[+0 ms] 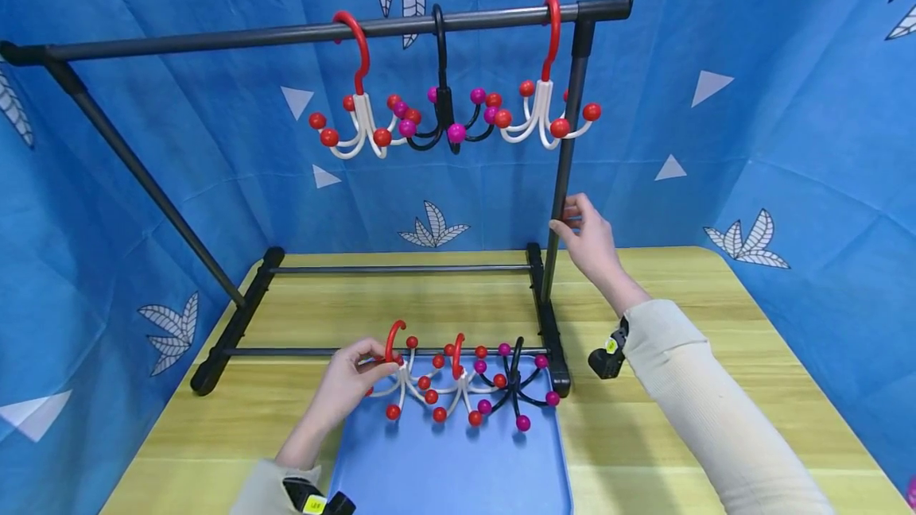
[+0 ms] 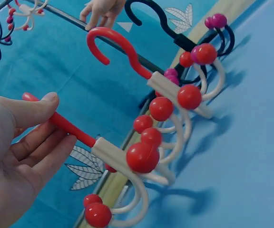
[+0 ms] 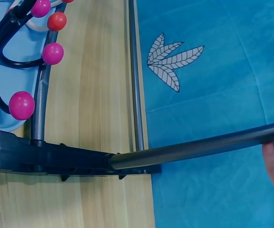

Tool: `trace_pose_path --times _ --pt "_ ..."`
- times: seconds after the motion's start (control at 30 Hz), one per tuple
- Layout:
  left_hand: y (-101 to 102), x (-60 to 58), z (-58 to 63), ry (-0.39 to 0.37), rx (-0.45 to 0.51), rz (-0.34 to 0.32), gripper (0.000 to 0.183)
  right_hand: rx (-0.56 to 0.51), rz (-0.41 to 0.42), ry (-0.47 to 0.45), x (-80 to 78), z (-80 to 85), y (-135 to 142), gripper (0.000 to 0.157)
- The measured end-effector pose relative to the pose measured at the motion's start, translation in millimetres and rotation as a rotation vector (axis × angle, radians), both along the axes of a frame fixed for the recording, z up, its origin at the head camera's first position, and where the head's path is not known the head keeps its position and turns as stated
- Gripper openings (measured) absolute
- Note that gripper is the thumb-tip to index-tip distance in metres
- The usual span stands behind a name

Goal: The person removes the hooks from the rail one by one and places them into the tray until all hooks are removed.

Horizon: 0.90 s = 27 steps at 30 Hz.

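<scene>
My left hand (image 1: 343,388) pinches the red hook of a white claw hanger (image 2: 111,154) with red ball tips, at the left of the blue tray (image 1: 458,483). Beside it on the tray stand a second white claw hanger (image 1: 463,384) with a red hook and a black one (image 1: 514,380) with magenta balls. My right hand (image 1: 594,245) holds the right post (image 1: 563,181) of a dark garment rack, thumb in front and fingers behind. From its top rail (image 1: 215,38) hang a white claw hanger (image 1: 363,118), a black one (image 1: 444,110) and another white one (image 1: 544,106).
The rack's black feet (image 1: 239,324) stand on a wooden table (image 1: 680,420), joined by two low crossbars (image 1: 401,269). Its left post (image 1: 150,181) slants upward. Blue cloth (image 1: 465,213) with leaf prints encloses the back and sides.
</scene>
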<state>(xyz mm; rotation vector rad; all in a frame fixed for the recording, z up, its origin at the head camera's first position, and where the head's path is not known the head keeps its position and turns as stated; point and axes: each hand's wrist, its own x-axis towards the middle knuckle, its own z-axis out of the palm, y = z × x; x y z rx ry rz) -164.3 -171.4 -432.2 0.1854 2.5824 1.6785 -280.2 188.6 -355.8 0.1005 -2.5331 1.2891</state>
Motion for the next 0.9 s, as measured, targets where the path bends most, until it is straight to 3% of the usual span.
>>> trace_pose_path --times 0.37,0.5,0.6,0.77,0.9 --pt "1.9 7.5 -12.8 -0.012 0.080 -0.031 0.013 -0.007 0.000 0.006 0.7 2.1 -0.1 0.029" --pt "1.4 7.4 -14.0 0.005 0.025 -0.047 0.015 -0.008 -0.002 0.002 0.5 2.1 -0.7 0.030" --pt "-2.3 7.3 -12.5 -0.010 -0.032 -0.088 0.027 -0.007 -0.003 -0.007 0.9 1.6 -1.2 0.030" --pt "-10.9 0.6 6.5 -0.010 -0.090 -0.187 0.052 -0.010 0.005 -0.009 1.3 1.0 -2.1 0.030" --pt "-13.6 -11.7 38.3 0.123 -0.150 -0.216 0.045 -0.004 -0.002 0.001 1.0 1.5 -1.9 0.029"
